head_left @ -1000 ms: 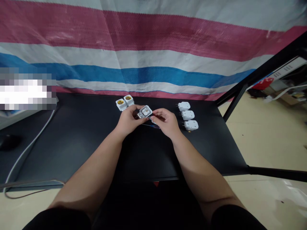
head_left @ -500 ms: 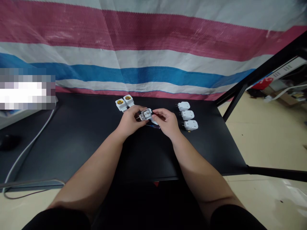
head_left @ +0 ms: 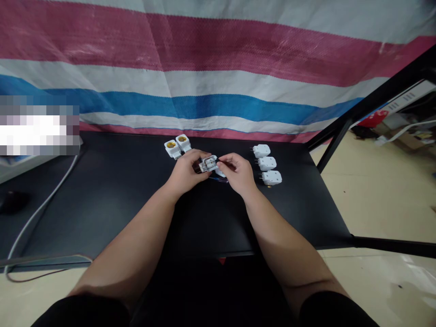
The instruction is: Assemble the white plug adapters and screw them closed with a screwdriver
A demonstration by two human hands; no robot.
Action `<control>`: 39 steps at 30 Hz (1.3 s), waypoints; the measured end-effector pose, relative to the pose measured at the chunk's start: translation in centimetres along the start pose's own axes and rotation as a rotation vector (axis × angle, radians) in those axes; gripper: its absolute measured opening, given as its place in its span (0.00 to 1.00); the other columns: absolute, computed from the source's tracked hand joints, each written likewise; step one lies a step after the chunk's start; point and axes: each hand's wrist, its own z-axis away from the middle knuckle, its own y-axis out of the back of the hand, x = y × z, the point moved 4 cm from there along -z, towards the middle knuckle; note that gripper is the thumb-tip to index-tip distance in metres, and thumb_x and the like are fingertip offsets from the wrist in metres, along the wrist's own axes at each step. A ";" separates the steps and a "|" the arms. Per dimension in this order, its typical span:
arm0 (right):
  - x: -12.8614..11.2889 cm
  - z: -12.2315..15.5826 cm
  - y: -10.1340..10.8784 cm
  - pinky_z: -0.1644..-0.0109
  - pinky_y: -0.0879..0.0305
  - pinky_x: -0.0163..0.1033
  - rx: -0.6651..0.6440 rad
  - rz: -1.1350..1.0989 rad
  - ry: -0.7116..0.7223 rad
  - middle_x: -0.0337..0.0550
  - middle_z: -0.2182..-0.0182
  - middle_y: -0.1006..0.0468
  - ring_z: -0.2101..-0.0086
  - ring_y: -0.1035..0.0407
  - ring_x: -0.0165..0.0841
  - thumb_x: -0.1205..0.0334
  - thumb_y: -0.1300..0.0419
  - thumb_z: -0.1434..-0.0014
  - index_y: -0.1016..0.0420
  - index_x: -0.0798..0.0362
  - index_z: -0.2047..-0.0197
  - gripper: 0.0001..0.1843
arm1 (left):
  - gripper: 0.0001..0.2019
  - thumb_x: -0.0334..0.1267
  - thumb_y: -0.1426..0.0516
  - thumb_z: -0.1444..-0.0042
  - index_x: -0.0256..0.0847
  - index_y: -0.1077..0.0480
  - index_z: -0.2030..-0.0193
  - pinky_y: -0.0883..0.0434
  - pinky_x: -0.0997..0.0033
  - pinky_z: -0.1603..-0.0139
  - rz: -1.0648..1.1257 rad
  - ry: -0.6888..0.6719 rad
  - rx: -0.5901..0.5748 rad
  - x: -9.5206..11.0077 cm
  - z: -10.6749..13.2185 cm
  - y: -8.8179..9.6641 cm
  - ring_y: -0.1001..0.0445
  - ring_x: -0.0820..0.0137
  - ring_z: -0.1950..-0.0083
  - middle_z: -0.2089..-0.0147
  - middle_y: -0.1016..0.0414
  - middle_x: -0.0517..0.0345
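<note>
Near the centre of the frame, the left hand (head_left: pixel 184 173) is curled around an open white plug-adapter housing (head_left: pixel 210 164), thumb below and fingers above. Compared with a second ago, the housing has tipped and sits slightly lower, its opening less square to the camera; the work seems to be on its inner parts. The right hand (head_left: pixel 238 173) has thumb and index nearly together at the housing's right edge; whether they pinch anything is unclear. A screwdriver (head_left: pixel 223 180) lies just below.
</note>
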 end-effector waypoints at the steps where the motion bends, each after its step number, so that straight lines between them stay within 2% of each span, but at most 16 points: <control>1: 0.0 0.0 0.0 0.46 0.20 0.52 0.005 -0.007 -0.001 0.43 0.59 0.13 0.57 0.17 0.41 0.51 0.28 0.39 0.18 0.46 0.58 0.11 | 0.21 0.34 0.30 0.46 0.42 0.20 0.45 0.21 0.53 0.43 0.003 -0.001 -0.001 0.0 0.0 0.0 0.18 0.55 0.41 0.42 0.16 0.45; 7: 0.2 -0.1 0.1 0.47 0.20 0.53 0.009 -0.013 -0.039 0.44 0.61 0.13 0.59 0.17 0.41 0.50 0.28 0.40 0.18 0.46 0.58 0.12 | 0.21 0.34 0.29 0.47 0.42 0.19 0.45 0.20 0.56 0.48 0.022 0.019 0.002 0.1 0.1 -0.2 0.18 0.55 0.42 0.42 0.17 0.45; 15: 0.6 -0.1 -0.1 0.49 0.21 0.52 -0.006 -0.047 -0.072 0.43 0.62 0.14 0.62 0.19 0.40 0.49 0.28 0.40 0.19 0.47 0.59 0.12 | 0.21 0.34 0.29 0.47 0.41 0.20 0.46 0.20 0.57 0.49 0.086 0.021 0.007 0.1 0.2 -0.3 0.17 0.55 0.43 0.43 0.18 0.44; 24: 1.1 -0.3 -0.1 0.47 0.21 0.51 -0.050 -0.072 -0.094 0.43 0.59 0.15 0.58 0.19 0.40 0.47 0.28 0.40 0.20 0.46 0.58 0.14 | 0.22 0.34 0.28 0.49 0.41 0.21 0.46 0.19 0.57 0.48 0.191 0.045 0.006 0.0 0.2 -0.5 0.17 0.56 0.44 0.43 0.18 0.44; 31: 0.7 -0.3 -0.2 0.43 0.21 0.51 -0.067 -0.202 -0.179 0.41 0.59 0.16 0.55 0.19 0.39 0.50 0.26 0.43 0.22 0.46 0.59 0.15 | 0.23 0.33 0.28 0.49 0.40 0.21 0.46 0.18 0.57 0.46 0.272 0.058 -0.015 0.4 0.3 -0.5 0.17 0.58 0.45 0.41 0.20 0.43; 35: 0.4 -0.2 -0.7 0.41 0.20 0.52 -0.114 -0.275 -0.261 0.42 0.54 0.14 0.50 0.19 0.41 0.48 0.26 0.44 0.20 0.45 0.53 0.19 | 0.23 0.32 0.28 0.49 0.40 0.22 0.46 0.18 0.58 0.45 0.306 0.057 -0.039 0.6 0.3 -0.6 0.16 0.59 0.45 0.41 0.19 0.44; 39: 0.0 -0.1 -1.0 0.43 0.18 0.53 -0.147 -0.313 -0.245 0.41 0.55 0.14 0.52 0.18 0.41 0.46 0.26 0.44 0.19 0.44 0.51 0.20 | 0.22 0.32 0.29 0.49 0.41 0.23 0.46 0.18 0.58 0.45 0.338 0.064 -0.061 0.8 0.3 -0.7 0.16 0.59 0.46 0.41 0.18 0.46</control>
